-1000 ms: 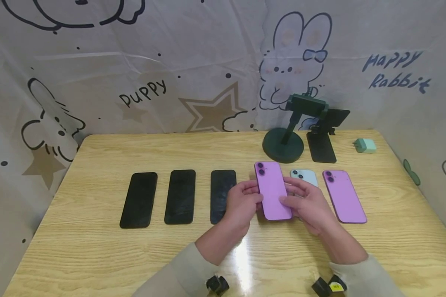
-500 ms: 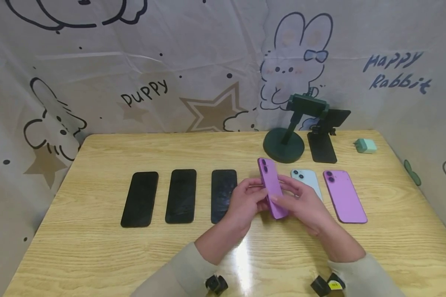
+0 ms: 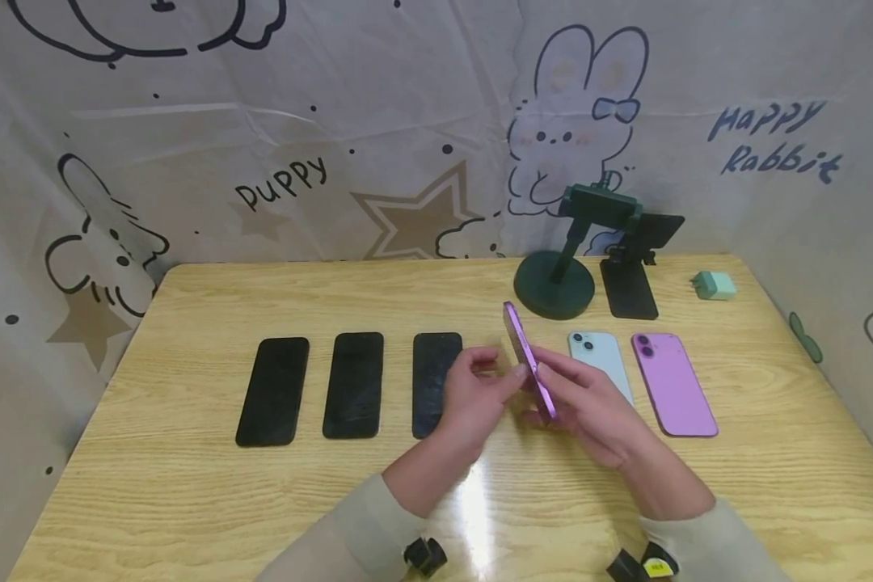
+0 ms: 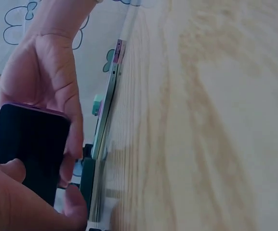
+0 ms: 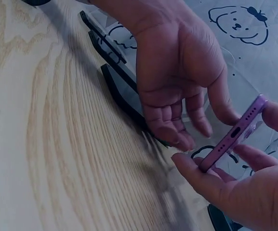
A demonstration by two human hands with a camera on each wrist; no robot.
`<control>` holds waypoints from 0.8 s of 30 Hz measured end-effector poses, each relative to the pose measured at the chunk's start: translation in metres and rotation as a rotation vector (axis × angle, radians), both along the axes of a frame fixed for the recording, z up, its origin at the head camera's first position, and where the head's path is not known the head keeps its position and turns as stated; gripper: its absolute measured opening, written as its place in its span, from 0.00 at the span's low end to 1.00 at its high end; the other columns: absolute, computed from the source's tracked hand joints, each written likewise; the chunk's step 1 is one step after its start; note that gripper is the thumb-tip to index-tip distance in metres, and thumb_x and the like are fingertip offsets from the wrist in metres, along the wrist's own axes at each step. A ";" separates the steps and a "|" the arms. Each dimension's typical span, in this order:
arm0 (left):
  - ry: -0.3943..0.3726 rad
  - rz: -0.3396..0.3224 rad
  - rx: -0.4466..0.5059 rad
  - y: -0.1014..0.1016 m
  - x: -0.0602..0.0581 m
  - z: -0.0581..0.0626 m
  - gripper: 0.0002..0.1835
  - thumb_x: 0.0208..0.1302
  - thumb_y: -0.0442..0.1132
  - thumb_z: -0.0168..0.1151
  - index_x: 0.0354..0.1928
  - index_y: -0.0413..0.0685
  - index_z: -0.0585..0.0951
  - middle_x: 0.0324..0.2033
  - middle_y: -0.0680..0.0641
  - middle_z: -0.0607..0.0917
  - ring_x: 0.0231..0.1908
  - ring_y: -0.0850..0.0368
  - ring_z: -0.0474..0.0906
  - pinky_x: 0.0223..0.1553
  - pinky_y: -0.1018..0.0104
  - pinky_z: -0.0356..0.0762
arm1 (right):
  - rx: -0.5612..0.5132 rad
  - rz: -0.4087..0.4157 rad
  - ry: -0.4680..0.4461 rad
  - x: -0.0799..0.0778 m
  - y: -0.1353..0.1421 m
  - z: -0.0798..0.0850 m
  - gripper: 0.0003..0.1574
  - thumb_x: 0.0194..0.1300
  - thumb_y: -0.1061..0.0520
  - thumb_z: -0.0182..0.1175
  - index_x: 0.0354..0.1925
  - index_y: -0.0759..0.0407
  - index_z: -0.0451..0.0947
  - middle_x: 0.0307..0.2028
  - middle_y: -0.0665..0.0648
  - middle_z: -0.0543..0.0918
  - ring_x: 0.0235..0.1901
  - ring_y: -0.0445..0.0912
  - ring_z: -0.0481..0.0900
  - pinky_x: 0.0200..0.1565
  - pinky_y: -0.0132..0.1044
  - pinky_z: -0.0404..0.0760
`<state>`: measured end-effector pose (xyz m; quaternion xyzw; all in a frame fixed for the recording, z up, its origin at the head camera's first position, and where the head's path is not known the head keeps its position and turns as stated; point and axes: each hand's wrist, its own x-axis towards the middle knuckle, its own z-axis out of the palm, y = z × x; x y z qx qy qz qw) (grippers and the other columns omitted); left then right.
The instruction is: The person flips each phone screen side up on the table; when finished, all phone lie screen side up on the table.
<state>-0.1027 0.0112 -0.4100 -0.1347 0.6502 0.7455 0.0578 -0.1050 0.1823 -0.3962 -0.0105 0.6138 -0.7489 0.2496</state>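
Cartoon-printed cloth (image 3: 400, 89) behind wood-grained table (image 3: 153, 493)

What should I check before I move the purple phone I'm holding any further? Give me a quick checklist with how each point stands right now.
1. Right hand gripping the held purple phone: ok, fingers and thumb are around it.
2. Left hand also gripping it: not ok, the thumb touches the phone but the fingers aren't wrapped around it.
3. Held phone lifted off the table: ok, it's raised above it.
4. Screen lit: not ok, it's dark.
5. Back of the held phone free of marks: cannot tell, it's mostly hidden.
6. Green stand free of any phone: ok, none shows on it.
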 end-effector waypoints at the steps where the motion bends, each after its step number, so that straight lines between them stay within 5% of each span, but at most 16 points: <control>1: -0.010 0.012 -0.025 0.001 0.000 -0.001 0.29 0.56 0.37 0.76 0.57 0.36 0.76 0.48 0.40 0.78 0.41 0.52 0.77 0.40 0.62 0.80 | -0.016 -0.006 0.004 0.001 0.000 0.001 0.35 0.75 0.50 0.57 0.73 0.61 0.64 0.63 0.59 0.75 0.57 0.53 0.76 0.55 0.59 0.75; 9: 0.012 0.079 -0.152 0.005 0.002 0.001 0.40 0.52 0.40 0.80 0.67 0.44 0.72 0.42 0.47 0.79 0.35 0.55 0.78 0.36 0.63 0.79 | -0.146 0.013 0.007 0.006 0.005 0.004 0.22 0.80 0.51 0.47 0.63 0.51 0.79 0.57 0.53 0.81 0.53 0.50 0.80 0.52 0.46 0.80; 14: 0.021 0.089 -0.228 0.005 0.002 0.004 0.42 0.51 0.41 0.80 0.69 0.49 0.72 0.38 0.50 0.79 0.32 0.56 0.76 0.35 0.62 0.79 | -0.177 -0.036 0.025 0.006 0.005 0.002 0.22 0.80 0.55 0.49 0.65 0.58 0.77 0.57 0.55 0.82 0.52 0.46 0.81 0.50 0.44 0.81; 19: -0.022 0.069 -0.257 0.004 0.000 0.006 0.41 0.51 0.37 0.80 0.69 0.53 0.73 0.37 0.50 0.78 0.33 0.55 0.76 0.36 0.61 0.79 | -0.092 -0.154 0.011 0.005 0.006 -0.003 0.21 0.75 0.63 0.55 0.63 0.65 0.77 0.53 0.56 0.84 0.48 0.47 0.84 0.48 0.43 0.81; 24: -0.030 0.072 -0.190 0.004 -0.002 0.006 0.38 0.51 0.25 0.75 0.65 0.52 0.77 0.39 0.49 0.78 0.33 0.55 0.76 0.33 0.63 0.79 | 0.040 -0.221 0.026 0.004 0.009 -0.007 0.26 0.73 0.65 0.57 0.67 0.69 0.70 0.50 0.54 0.85 0.44 0.45 0.84 0.43 0.38 0.83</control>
